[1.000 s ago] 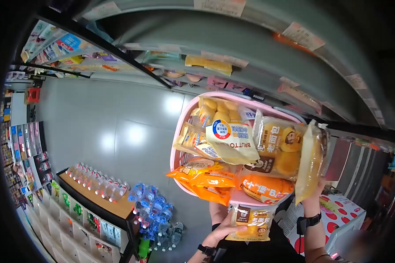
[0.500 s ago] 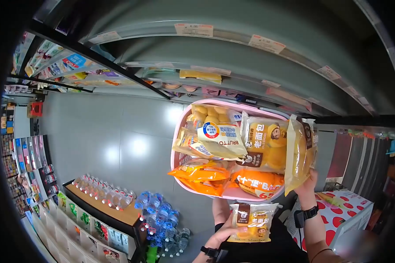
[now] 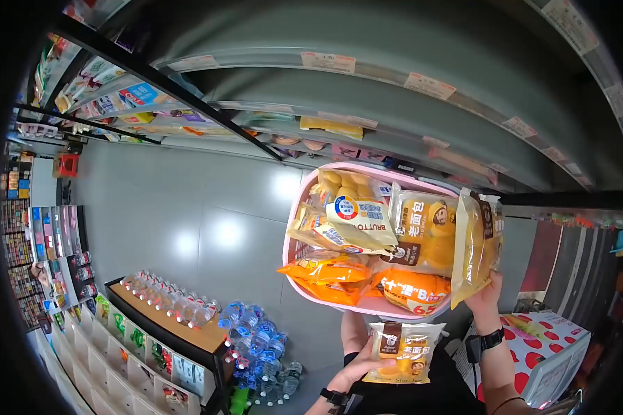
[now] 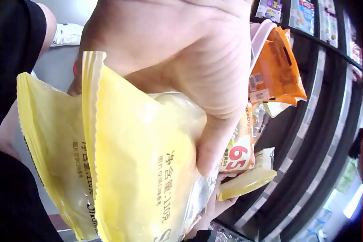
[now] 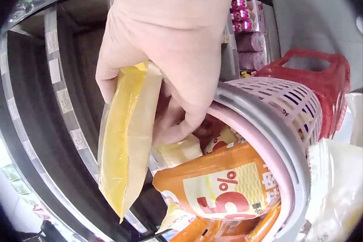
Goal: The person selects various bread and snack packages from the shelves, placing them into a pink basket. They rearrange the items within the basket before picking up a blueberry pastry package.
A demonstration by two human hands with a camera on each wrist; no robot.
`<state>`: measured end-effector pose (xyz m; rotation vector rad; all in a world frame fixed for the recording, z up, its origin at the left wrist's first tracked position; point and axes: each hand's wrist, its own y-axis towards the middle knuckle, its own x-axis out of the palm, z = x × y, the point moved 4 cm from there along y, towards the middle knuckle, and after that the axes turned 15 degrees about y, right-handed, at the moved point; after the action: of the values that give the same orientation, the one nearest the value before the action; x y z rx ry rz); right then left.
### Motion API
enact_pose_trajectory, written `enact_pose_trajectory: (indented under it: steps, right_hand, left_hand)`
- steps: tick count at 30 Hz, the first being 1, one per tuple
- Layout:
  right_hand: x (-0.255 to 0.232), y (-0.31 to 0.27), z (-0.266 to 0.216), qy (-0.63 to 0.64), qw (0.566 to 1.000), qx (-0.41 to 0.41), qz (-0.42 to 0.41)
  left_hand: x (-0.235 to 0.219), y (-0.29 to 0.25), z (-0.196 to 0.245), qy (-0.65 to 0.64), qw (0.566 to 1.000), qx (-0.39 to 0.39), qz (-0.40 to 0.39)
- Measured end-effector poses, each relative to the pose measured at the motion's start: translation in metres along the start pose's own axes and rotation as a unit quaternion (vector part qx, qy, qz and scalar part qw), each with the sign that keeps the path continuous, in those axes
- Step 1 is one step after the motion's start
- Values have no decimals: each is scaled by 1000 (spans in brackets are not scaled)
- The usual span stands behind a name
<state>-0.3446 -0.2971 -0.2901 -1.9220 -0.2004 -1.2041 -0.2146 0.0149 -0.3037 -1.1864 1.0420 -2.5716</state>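
In the head view my left hand grips bagged bread just below the basket, thumb across the front. The left wrist view shows two yellow-edged bread bags side by side in that hand. At the basket's right end my right hand holds another bread bag upright on edge, fingers on one side and thumb on the other. The pink basket is full of packets: a large bread bag, a cream BRUTTO bag and orange packets.
Grey shelves with price tags run along the top. Blue-capped water bottles stand on the floor at lower left, near a wood-topped stand with more bottles. A white box with red dots is at right. A red stool stands behind the basket.
The head view has shifted, so the shelves and basket sit slightly lower in it. Both hands keep their bread bags, and the basket's contents look the same.
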Motion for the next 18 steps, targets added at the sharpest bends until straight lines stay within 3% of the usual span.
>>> enact_pose_trajectory:
  steps: [5,18]
  right_hand:
    - [-3,0,-2,-4,1000,-2,21]
    - [6,4,-4,-40,999,34,9]
  left_hand:
    - [-5,-1,-5,14,1000,6,8]
    - [-1,-18,45,14,999,25,29]
